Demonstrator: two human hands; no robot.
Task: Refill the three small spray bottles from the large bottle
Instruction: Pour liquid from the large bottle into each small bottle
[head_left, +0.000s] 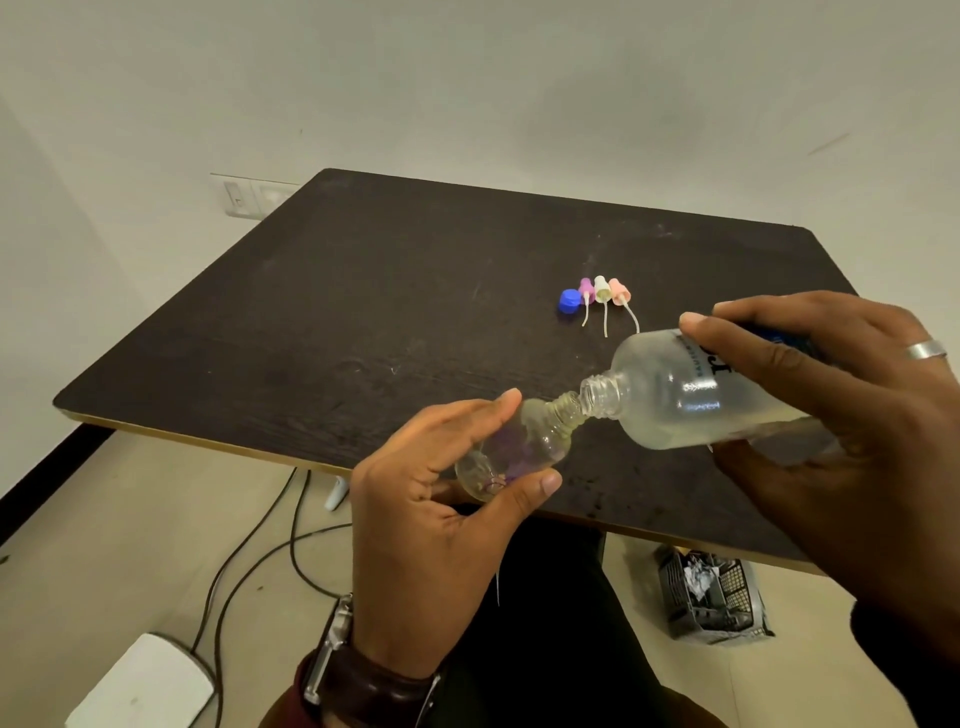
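My left hand holds a small clear bottle between thumb and fingers, tilted with its open neck pointing up and right. My right hand grips the large clear bottle, tipped nearly flat, its open mouth touching the small bottle's neck. Both are above the near edge of the dark table. On the table lie a blue cap and three spray heads with tubes: purple, white and pink. No other small bottles are visible.
A grey basket with crumpled paper stands on the floor at right, under the table edge. Cables trail across the floor at left, near a white box. A wall socket sits behind the table's far left corner.
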